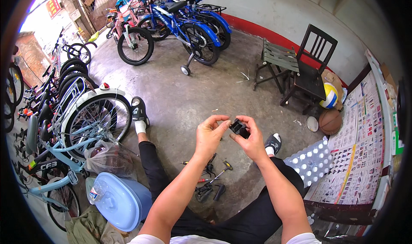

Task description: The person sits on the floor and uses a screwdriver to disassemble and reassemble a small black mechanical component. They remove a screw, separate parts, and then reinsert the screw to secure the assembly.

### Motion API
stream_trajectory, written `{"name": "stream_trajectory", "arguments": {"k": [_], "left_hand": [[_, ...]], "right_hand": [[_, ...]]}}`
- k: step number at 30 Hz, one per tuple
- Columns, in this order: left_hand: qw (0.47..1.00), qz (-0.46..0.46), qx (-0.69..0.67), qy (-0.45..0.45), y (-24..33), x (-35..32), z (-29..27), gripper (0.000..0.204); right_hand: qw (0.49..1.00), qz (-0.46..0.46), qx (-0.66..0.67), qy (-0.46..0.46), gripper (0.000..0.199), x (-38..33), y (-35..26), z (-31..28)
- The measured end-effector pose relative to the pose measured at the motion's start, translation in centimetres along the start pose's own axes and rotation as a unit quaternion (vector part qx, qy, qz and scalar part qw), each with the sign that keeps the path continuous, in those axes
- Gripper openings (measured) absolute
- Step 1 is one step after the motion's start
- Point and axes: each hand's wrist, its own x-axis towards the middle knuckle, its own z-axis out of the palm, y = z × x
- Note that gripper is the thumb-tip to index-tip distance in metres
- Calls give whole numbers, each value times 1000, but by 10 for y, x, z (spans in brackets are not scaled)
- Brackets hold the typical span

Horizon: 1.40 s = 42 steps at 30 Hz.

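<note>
In front of me, above the floor, my right hand [250, 142] grips a small black blocky part [239, 129] with a hollow in it, between thumb and fingers. My left hand [210, 136] is closed in a pinch right beside the part's left edge. Whatever sits between those fingertips is too small to make out. On the floor below lie a yellow-and-black-handled tool [227, 165], a red-handled screwdriver [205, 180], a short black tube-like piece [219, 191] and other black parts [203, 193].
Blue bicycles [189, 25] stand at the back, and a light-blue bicycle [81, 132] with others lines the left. A lidded blue bin [118, 201] is near my left leg. To the right are a wooden chair [311, 72], a folding stool [277, 57], a basketball [330, 121] and wrapped bottles [311, 160].
</note>
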Motion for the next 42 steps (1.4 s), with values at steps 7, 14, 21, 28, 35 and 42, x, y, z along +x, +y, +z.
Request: {"name": "stream_trajectory", "arguments": {"k": [7,14,21,28,35,42], "left_hand": [[1000,-20,-17,6,1,1,0,16],[999,-8,9,-34,-3,0,-4,18],[999,-24,40,10,2,-2,0,26],[1000,7,14,-9,-7,-1,-4,26],[996,-35,66,-37,-7,2,-5,30],[901,-320,-269,118,-93,-14,-40,18]], "right_hand": [[1000,1,1,-3,59,1,-2,-1],[1000,0,9,-7,59,1,4,-2],[999,4,-40,-4,59,1,4,-3],[998,-9,-69,-2,60,2,9,-1],[997,-7,-71,-7,60,2,7,-1],[996,-13,-86,5,59,4,12,-4]]}}
